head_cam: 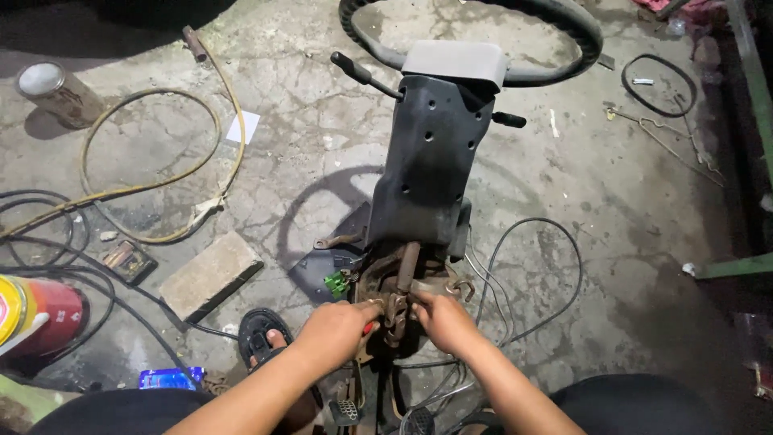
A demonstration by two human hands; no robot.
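Observation:
A steering column stands on the concrete floor, with a dark plastic shroud (431, 153) and a black steering wheel (555, 32) at its far end. At its near end a rusty shaft joint (400, 294) sticks out of a rusted bracket. My left hand (336, 329) grips a red-handled tool against the joint from the left. My right hand (441, 318) closes on the joint from the right. A green connector (336, 283) sits just left of the bracket. Grey wires (515, 274) loop out to the right.
A yellow hose (153, 161) and black cables (48, 242) coil at the left. A wood block (209, 274), a metal can (56, 93), a red canister (40, 318) and my sandalled foot (266, 334) lie nearby. A black ring (660, 84) lies far right.

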